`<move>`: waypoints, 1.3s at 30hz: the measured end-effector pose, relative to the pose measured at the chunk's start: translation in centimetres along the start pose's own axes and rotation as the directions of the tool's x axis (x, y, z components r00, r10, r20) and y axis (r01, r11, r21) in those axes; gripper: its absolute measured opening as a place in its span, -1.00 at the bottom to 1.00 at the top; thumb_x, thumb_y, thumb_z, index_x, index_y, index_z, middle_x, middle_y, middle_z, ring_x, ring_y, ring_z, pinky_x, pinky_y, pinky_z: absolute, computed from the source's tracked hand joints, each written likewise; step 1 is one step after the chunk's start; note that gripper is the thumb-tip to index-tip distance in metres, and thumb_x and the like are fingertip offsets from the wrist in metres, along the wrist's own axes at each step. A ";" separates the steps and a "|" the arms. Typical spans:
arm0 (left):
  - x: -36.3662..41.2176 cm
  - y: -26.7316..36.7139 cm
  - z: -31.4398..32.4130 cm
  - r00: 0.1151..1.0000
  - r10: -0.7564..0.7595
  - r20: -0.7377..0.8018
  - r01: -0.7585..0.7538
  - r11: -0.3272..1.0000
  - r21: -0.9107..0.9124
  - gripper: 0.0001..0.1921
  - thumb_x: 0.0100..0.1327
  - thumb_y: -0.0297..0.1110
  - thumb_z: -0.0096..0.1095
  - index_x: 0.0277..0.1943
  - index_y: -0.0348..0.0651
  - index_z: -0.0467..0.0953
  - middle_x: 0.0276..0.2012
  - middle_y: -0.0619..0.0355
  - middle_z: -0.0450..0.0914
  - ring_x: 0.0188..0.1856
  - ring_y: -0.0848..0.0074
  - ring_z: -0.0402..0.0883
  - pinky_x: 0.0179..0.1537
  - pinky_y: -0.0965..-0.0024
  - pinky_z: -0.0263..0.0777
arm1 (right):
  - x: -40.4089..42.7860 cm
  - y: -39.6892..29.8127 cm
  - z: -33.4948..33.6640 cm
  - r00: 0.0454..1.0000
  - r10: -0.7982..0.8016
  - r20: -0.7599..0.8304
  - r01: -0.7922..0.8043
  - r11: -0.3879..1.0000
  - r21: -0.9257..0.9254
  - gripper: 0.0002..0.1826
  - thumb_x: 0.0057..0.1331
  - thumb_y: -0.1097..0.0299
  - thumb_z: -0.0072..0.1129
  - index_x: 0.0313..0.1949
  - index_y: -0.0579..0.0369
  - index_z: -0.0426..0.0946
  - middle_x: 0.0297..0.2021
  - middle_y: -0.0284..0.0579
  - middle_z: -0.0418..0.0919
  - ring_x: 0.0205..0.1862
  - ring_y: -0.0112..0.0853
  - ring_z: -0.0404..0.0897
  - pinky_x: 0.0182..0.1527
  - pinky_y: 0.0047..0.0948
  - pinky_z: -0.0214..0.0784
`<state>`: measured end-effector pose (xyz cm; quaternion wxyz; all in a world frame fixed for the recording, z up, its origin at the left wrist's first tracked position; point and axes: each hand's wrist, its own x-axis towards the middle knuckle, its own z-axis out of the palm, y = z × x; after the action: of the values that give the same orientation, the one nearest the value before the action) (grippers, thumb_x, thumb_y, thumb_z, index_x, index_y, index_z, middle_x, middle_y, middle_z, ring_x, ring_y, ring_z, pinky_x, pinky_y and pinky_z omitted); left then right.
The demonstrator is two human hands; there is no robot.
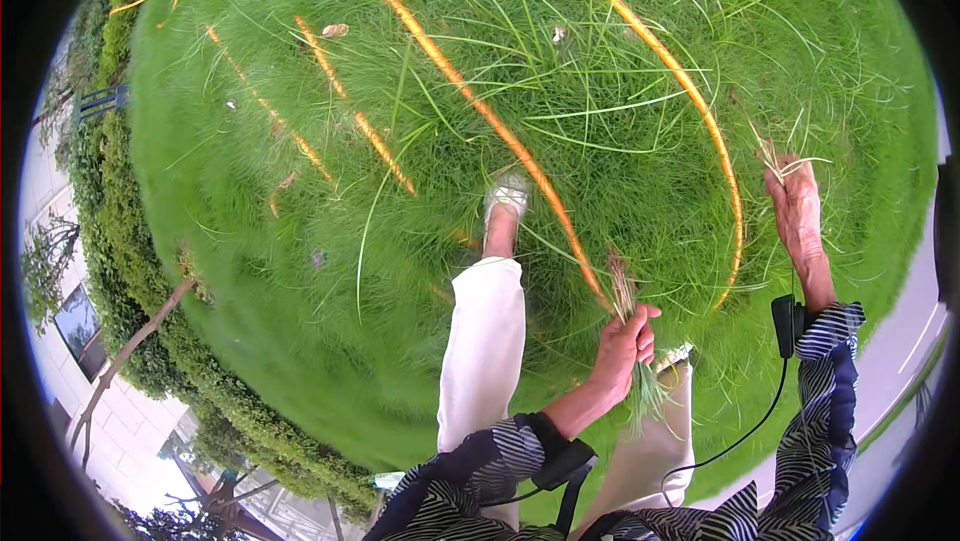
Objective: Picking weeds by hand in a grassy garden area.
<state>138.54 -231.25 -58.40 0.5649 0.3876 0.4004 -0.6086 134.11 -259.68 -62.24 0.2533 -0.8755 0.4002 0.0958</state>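
Observation:
A bundle of pulled grass is clasped in my left hand. Its brown root ends point up the picture, and green blades hang below the fist. Farther right, my right hand grips a small tuft of pale grass stalks above the lawn. Tall, coarse blades stick out of the finer lawn grass ahead of me. An orange rope-like line runs down the lawn to just beside the left-hand bundle. Another orange line curves between it and my right hand.
Shorter orange lengths lie half sunk in grass at the left. My shoe is planted on the lawn. Black wrist devices trail a cable. A clipped hedge, a bare branch and a pavement border the lawn.

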 end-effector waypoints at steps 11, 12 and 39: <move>-2.2 1.1 -5.7 0.990 0.068 -0.123 -0.092 0.975 -0.202 -0.75 0.32 -0.18 -0.07 -0.20 -0.21 0.38 -0.67 0.36 0.17 -0.64 0.70 0.15 -0.58 0.55 0.13 | 5.7 -23.4 4.2 0.948 -0.162 0.273 0.034 0.907 0.420 -0.78 0.26 0.27 0.00 -0.28 0.17 0.47 -0.63 -0.02 0.44 -0.57 -0.17 0.44 -0.46 -0.27 0.27; -1.9 1.3 -4.8 0.994 0.054 -0.090 -0.073 0.973 -0.220 -0.75 0.32 -0.18 -0.07 -0.20 -0.21 0.38 -0.67 0.36 0.17 -0.64 0.70 0.15 -0.58 0.55 0.13 | 5.8 -24.6 5.2 0.943 -0.152 0.296 0.007 0.898 0.440 -0.74 0.26 0.21 0.01 -0.29 0.17 0.49 -0.63 0.01 0.46 -0.54 -0.16 0.47 -0.42 -0.27 0.30; -2.4 9.6 -5.1 0.986 -0.103 -0.131 0.057 0.947 -0.316 -0.70 0.25 -0.12 0.03 -0.22 -0.21 0.36 -0.69 0.42 0.10 -0.65 0.74 0.10 -0.58 0.58 0.04 | 9.4 -19.2 40.3 0.853 0.061 0.518 -0.056 0.998 -0.026 -0.74 0.12 0.20 -0.09 -0.35 0.08 0.48 -0.50 0.03 0.53 -0.32 -0.09 0.54 -0.31 -0.19 0.39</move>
<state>148.33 -226.04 -58.60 0.5630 0.3204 0.5470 -0.5303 156.13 -234.25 -93.07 0.3444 -0.8060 0.3432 0.3376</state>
